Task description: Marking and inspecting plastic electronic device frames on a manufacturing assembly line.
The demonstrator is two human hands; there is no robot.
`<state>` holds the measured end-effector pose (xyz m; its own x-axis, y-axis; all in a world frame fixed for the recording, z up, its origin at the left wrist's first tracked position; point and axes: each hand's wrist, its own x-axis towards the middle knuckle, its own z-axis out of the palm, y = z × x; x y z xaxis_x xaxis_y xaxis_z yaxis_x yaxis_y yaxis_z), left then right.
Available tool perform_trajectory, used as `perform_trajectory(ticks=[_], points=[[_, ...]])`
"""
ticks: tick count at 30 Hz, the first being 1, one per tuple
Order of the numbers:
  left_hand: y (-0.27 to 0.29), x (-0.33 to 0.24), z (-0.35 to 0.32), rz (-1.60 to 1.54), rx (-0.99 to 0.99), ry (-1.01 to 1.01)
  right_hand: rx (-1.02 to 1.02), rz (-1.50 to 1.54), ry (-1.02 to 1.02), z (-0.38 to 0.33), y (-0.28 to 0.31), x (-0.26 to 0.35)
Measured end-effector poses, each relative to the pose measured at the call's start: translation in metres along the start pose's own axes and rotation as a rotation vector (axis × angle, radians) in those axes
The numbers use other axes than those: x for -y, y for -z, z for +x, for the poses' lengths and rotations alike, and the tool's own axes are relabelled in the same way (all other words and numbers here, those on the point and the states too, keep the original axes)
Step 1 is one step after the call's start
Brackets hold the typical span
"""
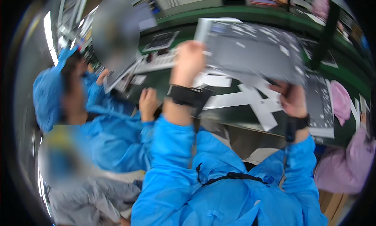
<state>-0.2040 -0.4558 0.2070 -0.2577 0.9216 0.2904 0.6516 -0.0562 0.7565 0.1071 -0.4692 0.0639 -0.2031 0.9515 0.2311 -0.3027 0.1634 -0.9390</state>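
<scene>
A wide dark grey tray-like panel [250, 50], dotted with small white pieces, is held up over the workbench and is smeared by motion. My left hand [190, 59] is closed on its left edge, with the fingers curled. At its near right corner, my right hand [291, 99] grips it from below, the fingers partly hidden. Both my wrists wear black bands. Below the panel, white paper strips [263, 114] lie crossed on the dark green bench top. A similar dark panel [319, 102] with white specks lies beside my right hand.
To my left sits a co-worker in a blue smock [113, 136], one hand [148, 102] above the bench. A pink sleeve [344, 163] shows at the right, near a pink cloth item [340, 100]. Another dark panel [161, 41] lies at far left, and a green rail crosses behind.
</scene>
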Motion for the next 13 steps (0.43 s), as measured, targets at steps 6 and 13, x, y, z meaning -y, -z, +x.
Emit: perform_trajectory(ticks=[6, 13], points=[[-0.077, 0.053, -0.064, -0.546, 0.068, -0.077, -1.234, 0.195, -0.353, -0.008, 0.103, -0.048], [-0.072, -0.041, -0.073, -0.632, 0.162, -0.184, -0.103, 0.359, -0.547, -0.031, 0.109, -0.077]])
